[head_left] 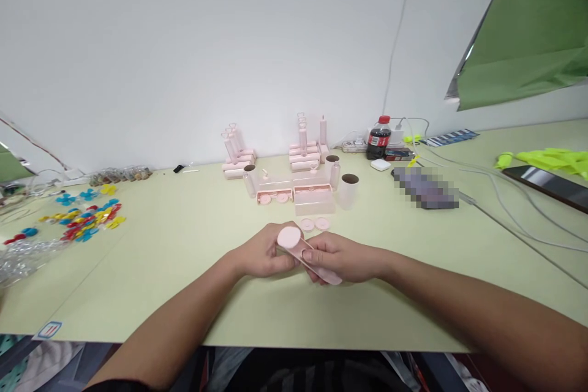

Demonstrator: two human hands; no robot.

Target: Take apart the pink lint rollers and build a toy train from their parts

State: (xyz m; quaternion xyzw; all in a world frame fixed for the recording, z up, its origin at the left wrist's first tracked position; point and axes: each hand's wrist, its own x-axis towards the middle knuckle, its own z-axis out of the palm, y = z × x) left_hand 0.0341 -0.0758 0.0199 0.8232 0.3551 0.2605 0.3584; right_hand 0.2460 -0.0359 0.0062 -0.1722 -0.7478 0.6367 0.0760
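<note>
A pink plastic half-tube case (289, 237) with a round end is held tilted above the table, its round end up and to the left. My left hand (265, 252) grips it near that end, the fingers partly behind it. My right hand (342, 256) closes round its middle, thumb pressing into the open side. Just beyond lie two round pink discs (315, 224). Behind them stand a clear-fronted pink tray (315, 202) and a smaller pink tray (274, 197) with round pieces in it. Pale cardboard-lined tubes (349, 193) stand at their sides.
Pink tubes (304, 160) and upright handled sticks (232, 144) are stacked near the wall. At right are a cola bottle (378, 139), white cables, a blurred purple item (425, 188) and a phone (549, 187). Colourful plastic pieces (89, 217) lie at left beside clear bags (27, 260).
</note>
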